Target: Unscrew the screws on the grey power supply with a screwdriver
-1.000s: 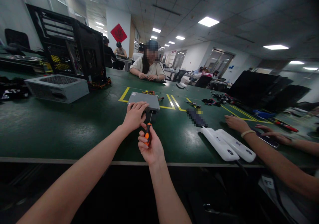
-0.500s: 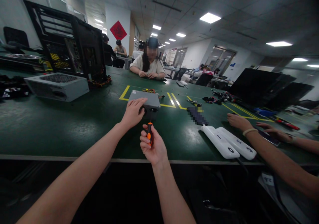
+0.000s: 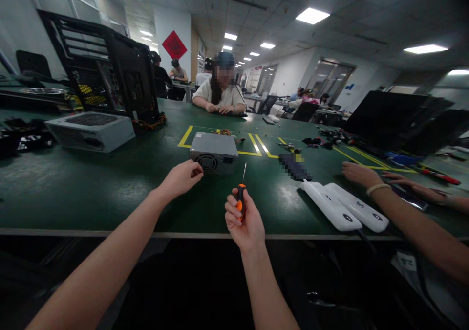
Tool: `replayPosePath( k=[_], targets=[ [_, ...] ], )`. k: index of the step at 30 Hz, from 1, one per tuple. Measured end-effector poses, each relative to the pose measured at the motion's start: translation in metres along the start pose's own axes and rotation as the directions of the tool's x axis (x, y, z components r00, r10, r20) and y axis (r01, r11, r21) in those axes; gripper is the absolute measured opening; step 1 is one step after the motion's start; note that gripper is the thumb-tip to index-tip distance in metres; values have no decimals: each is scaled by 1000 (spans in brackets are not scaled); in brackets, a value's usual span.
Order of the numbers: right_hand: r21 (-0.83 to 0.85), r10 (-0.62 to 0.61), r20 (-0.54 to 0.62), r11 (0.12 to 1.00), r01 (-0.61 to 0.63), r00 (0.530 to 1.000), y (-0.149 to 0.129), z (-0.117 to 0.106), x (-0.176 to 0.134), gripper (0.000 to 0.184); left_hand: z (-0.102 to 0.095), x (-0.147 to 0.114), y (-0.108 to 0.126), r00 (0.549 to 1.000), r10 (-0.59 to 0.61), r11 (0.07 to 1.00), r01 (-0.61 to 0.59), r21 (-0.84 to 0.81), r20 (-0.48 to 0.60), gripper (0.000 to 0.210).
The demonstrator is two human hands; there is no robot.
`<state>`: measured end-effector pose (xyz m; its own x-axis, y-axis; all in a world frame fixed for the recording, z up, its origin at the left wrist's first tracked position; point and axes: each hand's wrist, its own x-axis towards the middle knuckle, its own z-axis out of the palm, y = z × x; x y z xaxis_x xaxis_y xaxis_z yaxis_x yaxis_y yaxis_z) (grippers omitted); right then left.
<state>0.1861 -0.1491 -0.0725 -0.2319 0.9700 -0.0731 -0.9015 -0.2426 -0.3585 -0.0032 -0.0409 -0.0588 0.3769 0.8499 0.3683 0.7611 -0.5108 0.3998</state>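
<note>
A grey computer power supply (image 3: 214, 146) stands on the green table, its fan grille and power socket facing me. Colored cables (image 3: 222, 132) lie behind it. At its front left corner is my left hand (image 3: 183, 177), with thumb and fingers pinched together. Whether anything small is between them is hidden. My right hand (image 3: 245, 220) grips the orange and black handle of a screwdriver (image 3: 241, 200). The screwdriver's thin shaft points up and away from me, with its tip apart from the power supply, to the right of it.
On the left stand another power supply (image 3: 93, 130) and a black computer case (image 3: 110, 71). Two white devices (image 3: 331, 208) lie to the right, beside a neighbor's hands (image 3: 362, 174). A person (image 3: 220, 93) sits opposite. Black monitors (image 3: 388, 115) stand at the far right.
My left hand has come off the power supply's top, moving left and down, its fingers now pinched. My right hand has drawn the screwdriver away from the power supply's front, to the right.
</note>
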Motion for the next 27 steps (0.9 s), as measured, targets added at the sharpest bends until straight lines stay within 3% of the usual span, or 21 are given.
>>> replayPosePath(
  k=[8,20,24,27],
  targets=[
    [-11,-8,10,1000,8,1000,2,0,0,31,12,-1,-1,990,7,998,-14,54,142,19],
    [-30,-29,14,999,29,999,5,2,-1,37,20,4,-9,992,8,1000,-4,-30,129,10],
    [-76,-24,25,997,26,999,6,2,-1,32,16,6,0,997,-21,966,38,-256,71,11],
    [-176,8,64,984,3,998,10,2,-1,30,9,7,12,996,-60,767,92,-635,71,15]
  ],
)
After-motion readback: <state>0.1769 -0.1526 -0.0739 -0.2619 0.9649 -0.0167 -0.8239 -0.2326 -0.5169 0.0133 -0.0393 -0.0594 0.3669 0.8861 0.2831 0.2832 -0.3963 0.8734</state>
